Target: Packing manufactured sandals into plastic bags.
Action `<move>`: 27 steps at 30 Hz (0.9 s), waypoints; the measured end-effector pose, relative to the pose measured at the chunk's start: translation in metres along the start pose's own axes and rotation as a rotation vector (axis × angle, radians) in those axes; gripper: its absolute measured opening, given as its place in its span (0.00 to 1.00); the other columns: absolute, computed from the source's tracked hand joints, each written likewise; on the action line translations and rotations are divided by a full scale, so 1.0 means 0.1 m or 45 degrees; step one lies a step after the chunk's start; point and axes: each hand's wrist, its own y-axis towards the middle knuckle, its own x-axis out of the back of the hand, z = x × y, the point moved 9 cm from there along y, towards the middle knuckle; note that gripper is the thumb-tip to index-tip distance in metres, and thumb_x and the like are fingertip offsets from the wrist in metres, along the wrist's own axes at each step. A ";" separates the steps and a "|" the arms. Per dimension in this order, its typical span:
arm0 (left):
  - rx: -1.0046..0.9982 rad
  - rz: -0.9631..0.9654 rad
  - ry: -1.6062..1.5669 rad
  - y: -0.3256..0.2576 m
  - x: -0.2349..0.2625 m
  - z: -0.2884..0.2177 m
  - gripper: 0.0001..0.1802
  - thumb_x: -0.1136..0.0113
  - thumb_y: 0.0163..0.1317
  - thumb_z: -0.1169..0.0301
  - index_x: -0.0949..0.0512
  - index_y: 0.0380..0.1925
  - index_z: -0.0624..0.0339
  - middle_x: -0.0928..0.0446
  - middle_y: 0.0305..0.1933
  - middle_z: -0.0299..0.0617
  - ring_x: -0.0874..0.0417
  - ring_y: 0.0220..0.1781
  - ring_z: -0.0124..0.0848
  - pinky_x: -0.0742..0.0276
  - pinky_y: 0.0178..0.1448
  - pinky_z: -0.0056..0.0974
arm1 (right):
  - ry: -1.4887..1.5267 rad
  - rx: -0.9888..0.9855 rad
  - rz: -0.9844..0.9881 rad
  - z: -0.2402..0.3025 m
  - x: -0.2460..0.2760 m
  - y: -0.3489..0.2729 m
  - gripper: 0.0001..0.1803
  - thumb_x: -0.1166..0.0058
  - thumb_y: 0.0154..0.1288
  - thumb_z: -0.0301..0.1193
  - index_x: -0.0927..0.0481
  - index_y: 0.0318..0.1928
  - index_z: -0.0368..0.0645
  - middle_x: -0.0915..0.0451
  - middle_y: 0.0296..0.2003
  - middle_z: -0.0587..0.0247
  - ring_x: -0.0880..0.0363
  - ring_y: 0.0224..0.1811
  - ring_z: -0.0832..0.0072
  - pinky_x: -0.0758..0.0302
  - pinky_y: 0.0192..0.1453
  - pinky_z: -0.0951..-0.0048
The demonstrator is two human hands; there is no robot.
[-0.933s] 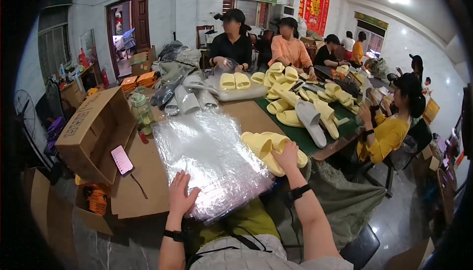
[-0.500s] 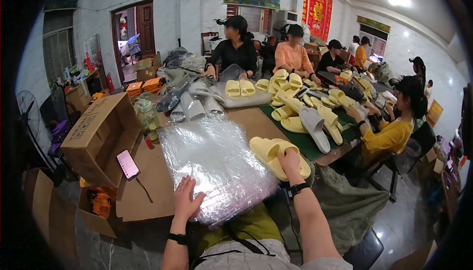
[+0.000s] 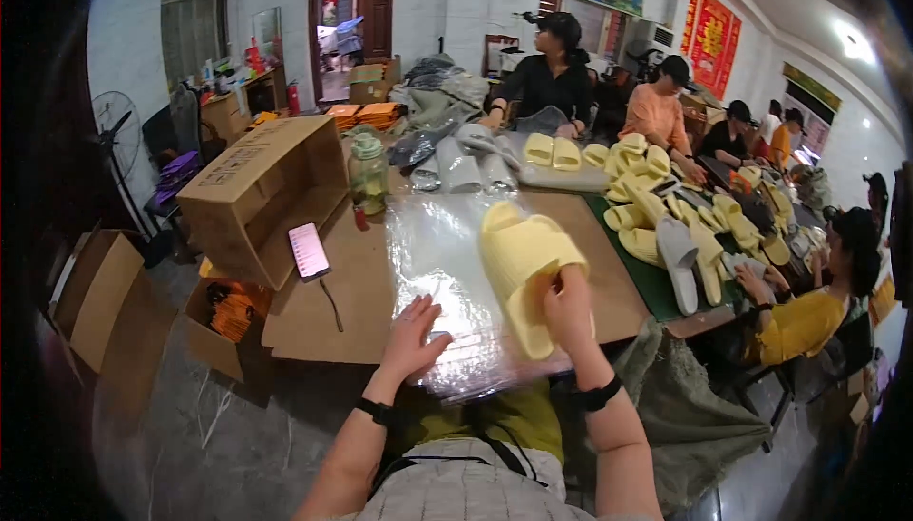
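A stack of clear plastic bags (image 3: 433, 255) lies on the cardboard-covered table right before me. Flat on its near left part rests my left hand (image 3: 411, 342), fingers spread, holding nothing. My right hand (image 3: 569, 314) grips yellow slippers (image 3: 521, 260) by their near right side, thumb and fingers closed round the edge. They seem to be a pair, pressed together and tilted over the right part of the bags, with soles partly hidden. Farther right, a heap of yellow slippers (image 3: 647, 202) and a grey slipper (image 3: 677, 264) lie on a green mat (image 3: 628, 264).
At left are an open cardboard box (image 3: 262, 193) on its side, a phone (image 3: 308, 251) with a cord, and a green-lidded jar (image 3: 367, 174). Wrapped grey slippers (image 3: 458, 167) lie at the back. Co-workers sit along the table's far and right sides. Green cloth (image 3: 685, 416) hangs at right.
My right hand has brought the yellow slippers leftward over the bags and tipped them up. The view has turned left. My left hand stays on the bags.
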 end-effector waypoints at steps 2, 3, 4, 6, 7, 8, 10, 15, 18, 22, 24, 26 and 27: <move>0.025 0.010 0.024 -0.06 0.09 -0.01 0.36 0.34 0.58 0.51 0.25 0.63 0.60 0.33 0.73 0.54 0.38 0.77 0.51 0.41 0.77 0.50 | -0.054 -0.039 0.222 0.17 -0.53 -0.16 0.11 0.42 0.60 0.26 0.30 0.36 0.33 0.26 0.37 0.43 0.26 0.40 0.46 0.28 0.44 0.52; -0.007 -0.012 0.054 -0.04 0.06 -0.01 0.34 0.35 0.58 0.53 0.24 0.62 0.58 0.32 0.72 0.53 0.36 0.76 0.51 0.39 0.77 0.50 | -0.122 0.101 0.254 0.10 -0.77 -0.24 0.13 0.42 0.64 0.31 0.28 0.37 0.34 0.26 0.38 0.43 0.25 0.42 0.47 0.27 0.45 0.51; -0.034 -0.008 0.002 -0.03 0.06 -0.01 0.34 0.35 0.58 0.53 0.24 0.62 0.57 0.31 0.71 0.53 0.35 0.75 0.52 0.38 0.76 0.49 | -0.210 0.109 0.317 0.06 -0.98 -0.32 0.15 0.43 0.65 0.35 0.27 0.37 0.33 0.26 0.39 0.42 0.25 0.42 0.47 0.26 0.45 0.51; -0.017 0.020 -0.035 -0.02 0.09 -0.09 0.32 0.35 0.58 0.54 0.23 0.62 0.54 0.29 0.69 0.51 0.33 0.73 0.53 0.35 0.74 0.50 | -0.285 0.134 0.392 0.02 -1.21 -0.43 0.17 0.43 0.67 0.38 0.25 0.36 0.33 0.26 0.39 0.42 0.24 0.42 0.47 0.26 0.46 0.51; -0.029 0.002 -0.071 -0.01 0.09 -0.10 0.32 0.35 0.58 0.53 0.24 0.62 0.54 0.29 0.70 0.50 0.33 0.73 0.52 0.35 0.74 0.49 | -0.363 0.075 0.425 -0.08 -1.26 -0.44 0.19 0.44 0.68 0.41 0.23 0.36 0.32 0.25 0.39 0.42 0.24 0.42 0.47 0.25 0.46 0.51; -0.031 0.000 -0.012 0.00 0.07 -0.09 0.33 0.36 0.59 0.52 0.24 0.62 0.55 0.30 0.70 0.50 0.34 0.74 0.52 0.35 0.74 0.49 | -0.445 0.017 0.456 -0.18 -1.28 -0.42 0.22 0.45 0.69 0.44 0.21 0.36 0.32 0.25 0.38 0.41 0.23 0.41 0.48 0.25 0.46 0.52; -0.008 -0.014 0.053 -0.05 0.06 -0.04 0.33 0.37 0.59 0.51 0.24 0.62 0.55 0.30 0.71 0.50 0.34 0.74 0.52 0.35 0.74 0.50 | -0.433 0.012 0.438 -0.22 -1.26 -0.39 0.23 0.44 0.69 0.45 0.20 0.35 0.32 0.24 0.38 0.40 0.23 0.41 0.47 0.25 0.46 0.51; -0.042 -0.019 0.098 -0.08 0.02 0.00 0.34 0.39 0.61 0.47 0.24 0.62 0.57 0.33 0.73 0.52 0.37 0.76 0.49 0.38 0.76 0.49 | -0.618 -0.159 0.351 -0.54 -0.95 -0.27 0.24 0.48 0.71 0.47 0.20 0.38 0.32 0.23 0.39 0.41 0.21 0.44 0.47 0.24 0.47 0.47; -0.048 -0.024 0.072 -0.10 0.03 -0.01 0.35 0.41 0.62 0.46 0.24 0.63 0.57 0.33 0.73 0.50 0.38 0.77 0.48 0.38 0.76 0.49 | -0.730 -0.234 0.286 -0.76 -0.78 -0.23 0.25 0.49 0.71 0.47 0.20 0.38 0.32 0.22 0.39 0.42 0.21 0.44 0.48 0.24 0.48 0.47; -0.031 0.007 0.070 -0.10 0.01 0.01 0.36 0.41 0.62 0.44 0.25 0.64 0.56 0.35 0.74 0.49 0.40 0.78 0.47 0.39 0.77 0.49 | -0.819 -0.253 0.232 -0.78 -0.72 -0.25 0.27 0.50 0.71 0.49 0.20 0.39 0.32 0.22 0.39 0.43 0.20 0.44 0.48 0.23 0.48 0.48; -0.031 0.014 0.067 -0.10 -0.01 0.02 0.36 0.41 0.62 0.44 0.25 0.64 0.55 0.35 0.75 0.49 0.41 0.79 0.47 0.40 0.77 0.48 | -0.814 -0.247 0.215 -0.79 -0.72 -0.25 0.27 0.51 0.71 0.50 0.20 0.39 0.33 0.22 0.39 0.43 0.20 0.44 0.47 0.22 0.48 0.49; -0.034 0.036 0.062 -0.07 -0.03 0.01 0.36 0.41 0.62 0.44 0.25 0.64 0.56 0.35 0.75 0.49 0.42 0.79 0.47 0.40 0.77 0.48 | -0.828 -0.290 0.212 -0.93 -0.70 -0.23 0.28 0.51 0.71 0.50 0.20 0.39 0.31 0.21 0.40 0.41 0.19 0.44 0.47 0.22 0.48 0.49; -0.036 0.035 0.065 -0.08 -0.02 0.01 0.36 0.41 0.62 0.44 0.25 0.64 0.56 0.35 0.75 0.49 0.42 0.79 0.47 0.40 0.77 0.48 | -0.826 -0.289 0.211 -0.92 -0.68 -0.22 0.28 0.51 0.71 0.50 0.20 0.39 0.31 0.21 0.40 0.41 0.19 0.44 0.47 0.22 0.48 0.49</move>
